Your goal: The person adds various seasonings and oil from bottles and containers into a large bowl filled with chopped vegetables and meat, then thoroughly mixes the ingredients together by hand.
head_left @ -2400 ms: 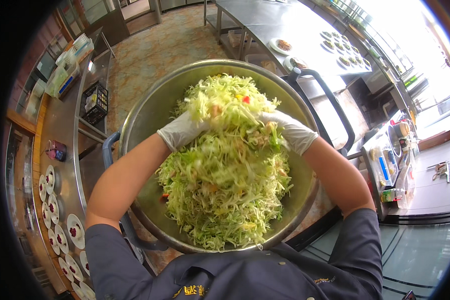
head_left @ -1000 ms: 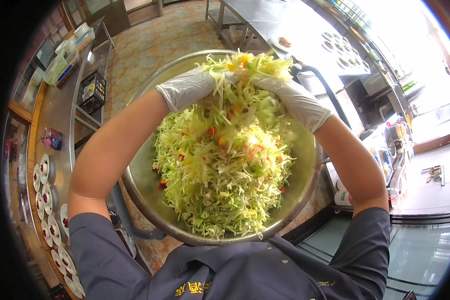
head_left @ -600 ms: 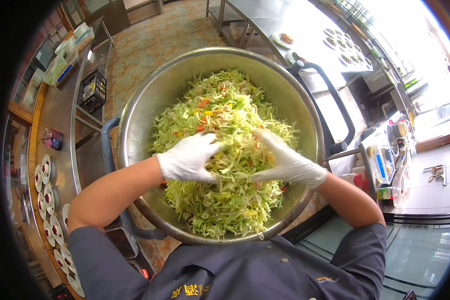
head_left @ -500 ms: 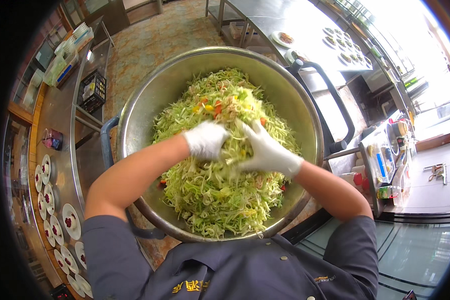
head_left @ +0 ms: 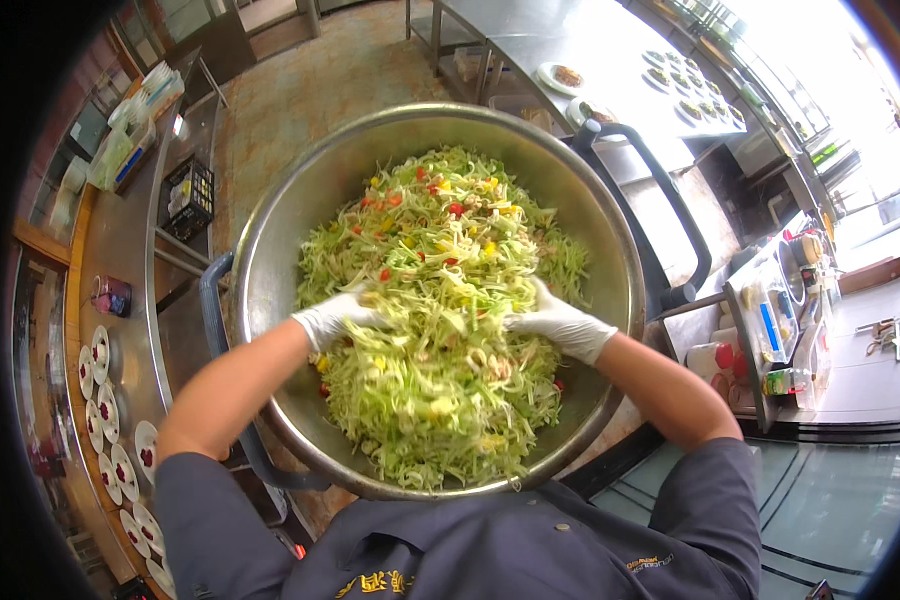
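A large round steel bowl holds a heap of pale green shredded vegetables, mixed with small red, orange and yellow bits. Both my hands wear thin white gloves and work in the heap from opposite sides. My left hand presses into the shreds at the left, its fingertips buried. At the right, my right hand has its thumb up along the pile and its other fingers sunk in. Between them a mound of shreds is cupped, slightly blurred by motion.
A dark cart handle rises right of the bowl, another left. Plates with food stand on the left counter and on the far steel table. A black crate sits under the left counter; a condiment rack stands right.
My hands have moved apart, the left one left and down, the right one right and slightly down. The heap is spread wider, with more red and yellow bits showing on top.
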Motion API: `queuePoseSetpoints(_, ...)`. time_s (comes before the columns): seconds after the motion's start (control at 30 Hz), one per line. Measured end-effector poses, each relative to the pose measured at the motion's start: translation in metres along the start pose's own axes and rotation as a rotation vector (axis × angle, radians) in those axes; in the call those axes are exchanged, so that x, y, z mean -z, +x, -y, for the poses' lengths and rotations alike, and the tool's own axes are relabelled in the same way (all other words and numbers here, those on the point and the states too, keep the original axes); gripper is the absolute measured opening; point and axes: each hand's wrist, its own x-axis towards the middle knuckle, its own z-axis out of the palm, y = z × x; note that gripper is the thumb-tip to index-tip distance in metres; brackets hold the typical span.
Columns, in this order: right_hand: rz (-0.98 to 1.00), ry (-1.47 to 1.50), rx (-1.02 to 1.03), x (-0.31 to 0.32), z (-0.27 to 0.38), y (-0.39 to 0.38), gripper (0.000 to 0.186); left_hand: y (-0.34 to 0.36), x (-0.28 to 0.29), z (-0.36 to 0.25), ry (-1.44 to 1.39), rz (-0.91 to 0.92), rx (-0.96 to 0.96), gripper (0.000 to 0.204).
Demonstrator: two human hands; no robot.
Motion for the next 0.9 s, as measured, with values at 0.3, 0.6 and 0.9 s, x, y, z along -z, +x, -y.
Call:
queuePoseSetpoints(0.3,0.183,0.216,0.353,-0.044,0.064,0.000,0.096,-0.014,-0.041,-0.070,-0.069,-0.008,-0.462,0.080)
queuePoseSetpoints(0.6,-0.209,-0.815,0.402,0.070,0.062,0.008,0.046,-0.032,0.007,-0.122,0.273,-0.157,-0.599,0.064)
queuePoseSetpoints(0.9,-0.246,-0.624,0.088,0.014,0.059,0.075,0.131,0.096,0.059,-0.076,0.241,-0.040,-0.415,0.117)
